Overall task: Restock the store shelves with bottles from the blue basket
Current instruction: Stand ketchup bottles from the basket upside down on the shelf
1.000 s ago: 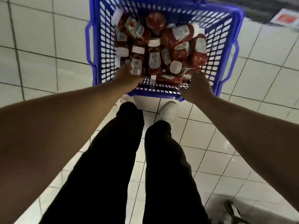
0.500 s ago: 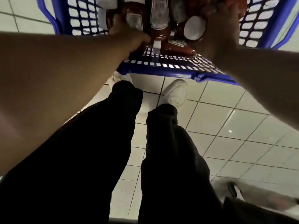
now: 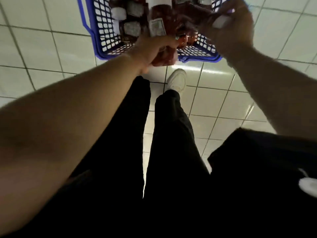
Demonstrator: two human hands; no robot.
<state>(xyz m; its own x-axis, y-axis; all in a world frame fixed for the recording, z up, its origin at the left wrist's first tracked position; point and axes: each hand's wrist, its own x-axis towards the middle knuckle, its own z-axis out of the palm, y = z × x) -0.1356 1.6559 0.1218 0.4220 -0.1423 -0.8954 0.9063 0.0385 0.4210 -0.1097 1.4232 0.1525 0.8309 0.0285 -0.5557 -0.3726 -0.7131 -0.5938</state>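
Head view, looking down: the blue basket (image 3: pixel 103 38) sits on the tiled floor (image 3: pixel 42 54) at the top of frame, its far part cut off by the frame edge. Inside lie red bottles (image 3: pixel 132 28) with white caps and pale labels, heaped on their sides in no order; the count cannot be told.

Left hand (image 3: pixel 152 48) is over the basket's near rim, fingers curled round a red bottle (image 3: pixel 158 26). That bottle rises from the hand toward the top of frame, its label showing just above the knuckles. Its lower end shows reddish beneath the palm.

Right hand (image 3: pixel 231 30) is raised over the basket's right corner, blurred. Its fingers are curled round a second bottle (image 3: pixel 197 19) held roughly crosswise, with a white cap (image 3: pixel 221 22) showing at the palm. How firm the grip is cannot be told through the blur.

Both forearms reach in from the lower corners and cover much of the floor. The right hand hides the basket's right wall and part of its contents.

Below the basket, dark trouser legs (image 3: pixel 163 152) fill the middle of the frame. One white shoe (image 3: pixel 177 79) stands on the tiles just beside the near rim. A dark garment with a white patch (image 3: pixel 307 186) shows at lower right.
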